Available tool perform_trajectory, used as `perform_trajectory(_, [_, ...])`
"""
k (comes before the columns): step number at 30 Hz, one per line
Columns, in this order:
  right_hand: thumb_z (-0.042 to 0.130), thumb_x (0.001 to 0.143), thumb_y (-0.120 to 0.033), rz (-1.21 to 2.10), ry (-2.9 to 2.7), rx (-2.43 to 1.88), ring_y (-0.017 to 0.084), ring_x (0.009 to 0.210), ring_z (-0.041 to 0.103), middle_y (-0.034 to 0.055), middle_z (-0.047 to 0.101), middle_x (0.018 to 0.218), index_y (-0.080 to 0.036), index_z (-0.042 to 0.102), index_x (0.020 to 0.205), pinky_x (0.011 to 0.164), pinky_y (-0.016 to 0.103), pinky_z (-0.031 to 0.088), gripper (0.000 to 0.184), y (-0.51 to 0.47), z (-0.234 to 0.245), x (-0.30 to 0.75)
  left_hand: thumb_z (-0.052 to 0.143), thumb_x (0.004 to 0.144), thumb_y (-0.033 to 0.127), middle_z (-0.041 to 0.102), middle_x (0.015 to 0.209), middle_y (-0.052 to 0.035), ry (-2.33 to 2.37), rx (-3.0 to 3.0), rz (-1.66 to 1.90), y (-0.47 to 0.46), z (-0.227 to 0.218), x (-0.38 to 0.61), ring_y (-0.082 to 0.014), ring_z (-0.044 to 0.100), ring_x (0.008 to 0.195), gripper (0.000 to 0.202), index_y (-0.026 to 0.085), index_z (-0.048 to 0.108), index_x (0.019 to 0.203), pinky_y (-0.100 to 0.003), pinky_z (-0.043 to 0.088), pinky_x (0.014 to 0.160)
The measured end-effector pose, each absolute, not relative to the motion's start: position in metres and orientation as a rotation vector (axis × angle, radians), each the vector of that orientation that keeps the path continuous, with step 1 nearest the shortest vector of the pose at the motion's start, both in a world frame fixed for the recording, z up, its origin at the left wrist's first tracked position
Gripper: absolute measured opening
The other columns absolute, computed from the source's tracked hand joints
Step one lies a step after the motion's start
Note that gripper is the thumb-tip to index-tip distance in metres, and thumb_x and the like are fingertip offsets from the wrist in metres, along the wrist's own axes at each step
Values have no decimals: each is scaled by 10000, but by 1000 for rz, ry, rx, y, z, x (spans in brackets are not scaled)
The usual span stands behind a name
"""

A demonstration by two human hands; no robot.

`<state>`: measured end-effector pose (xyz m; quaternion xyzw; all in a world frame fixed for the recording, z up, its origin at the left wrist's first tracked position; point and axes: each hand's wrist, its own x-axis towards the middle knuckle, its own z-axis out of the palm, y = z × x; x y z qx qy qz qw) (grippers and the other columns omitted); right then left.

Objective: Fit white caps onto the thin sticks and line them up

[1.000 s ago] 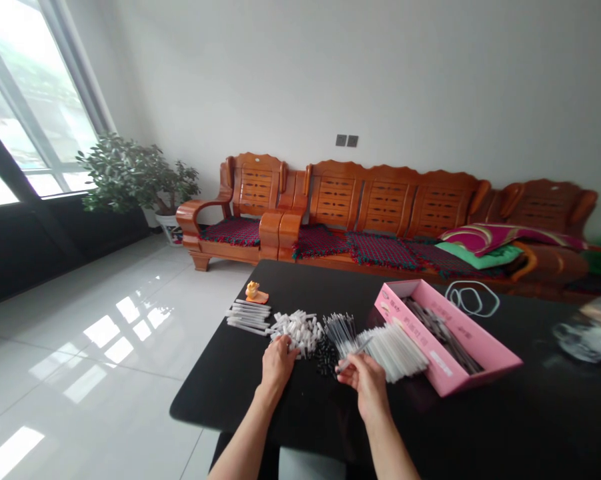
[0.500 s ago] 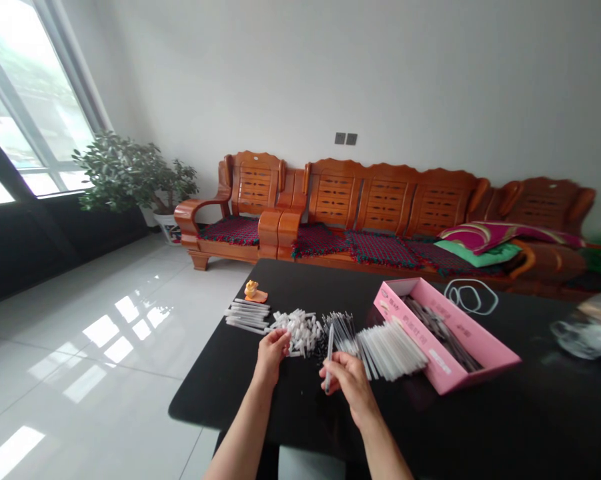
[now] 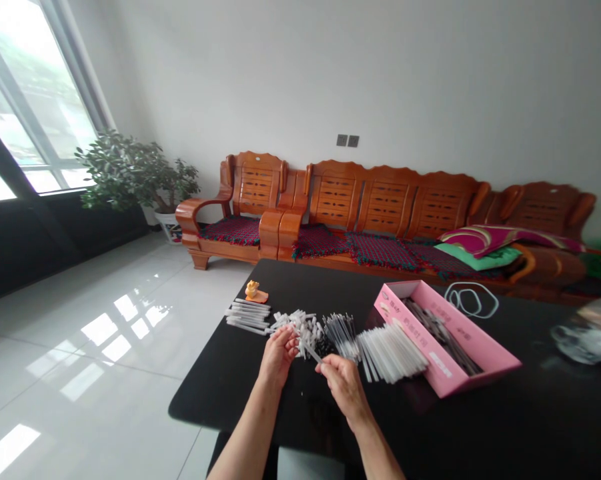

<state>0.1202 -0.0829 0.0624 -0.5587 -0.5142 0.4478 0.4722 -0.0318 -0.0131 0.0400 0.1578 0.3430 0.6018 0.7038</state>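
My right hand pinches one end of a pen with a whitish barrel, which slants up and left. Close to the pen's far end, the fingers of my left hand are curled together; whatever they grip is hidden. Just behind my hands lies a heap of small white pen caps, with small black pieces at its right. Thin grey refills fan out beyond my right hand, beside a row of translucent pen barrels. Several whitish pens lie side by side at the left.
A pink box holding dark grey strips sits at the right of the black table. White loops and a plastic bag lie farther right. An orange figurine stands back left. Wooden seats line the wall.
The pen in my right hand has tipped from nearly upright to a slant toward the left. My left hand has moved slightly right, closer to the pen's end.
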Motion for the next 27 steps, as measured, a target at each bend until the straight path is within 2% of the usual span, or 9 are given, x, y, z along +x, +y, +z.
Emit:
perform_trajectory(3, [528, 799, -300, 1038, -1386, -1400, 91, 462, 326, -59, 352, 485, -155, 648, 644, 434, 226, 208, 243, -81, 60, 121, 770, 678, 204, 589, 632, 28, 778, 389, 1331, -15, 39, -27, -47, 555, 480, 257, 124, 590, 844, -116, 433, 406])
perform_trajectory(9, [501, 814, -303, 960, -1426, -1462, 103, 478, 318, -62, 331, 491, -155, 613, 643, 457, 244, 204, 252, -79, 58, 122, 826, 603, 297, 572, 640, 22, 805, 512, 1324, -21, 37, -18, -56, 545, 492, 358, 121, 597, 815, -129, 434, 403])
perform_trajectory(14, [501, 825, -308, 848, -1480, -1470, 111, 494, 331, -54, 352, 500, -163, 584, 612, 473, 251, 225, 271, -80, 61, 121, 793, 640, 402, 570, 611, 12, 871, 604, 1370, -24, 37, -16, -73, 545, 491, 377, 117, 587, 777, -157, 453, 421])
perform_trajectory(17, [504, 847, -355, 809, -1512, -1463, 119, 504, 366, -43, 393, 509, -167, 579, 626, 479, 250, 244, 300, -81, 62, 120, 751, 678, 463, 552, 553, 18, 942, 684, 1415, -24, 37, -17, -61, 498, 441, 391, 116, 575, 718, -155, 418, 403])
perform_trajectory(21, [482, 880, -397, 704, -1598, -1451, 125, 517, 403, -24, 453, 522, -169, 571, 630, 501, 254, 257, 350, -84, 65, 118, 735, 695, 462, 525, 489, 34, 984, 744, 1466, -24, 36, -15, -38, 418, 390, 386, 121, 559, 658, -143, 335, 380])
perform_trajectory(27, [456, 894, -395, 634, -1649, -1433, 123, 503, 390, -24, 435, 487, -158, 602, 603, 510, 264, 258, 403, -82, 67, 114, 759, 673, 419, 468, 468, 73, 898, 629, 1608, -24, 35, -5, -34, 362, 399, 383, 163, 477, 633, -143, 284, 391])
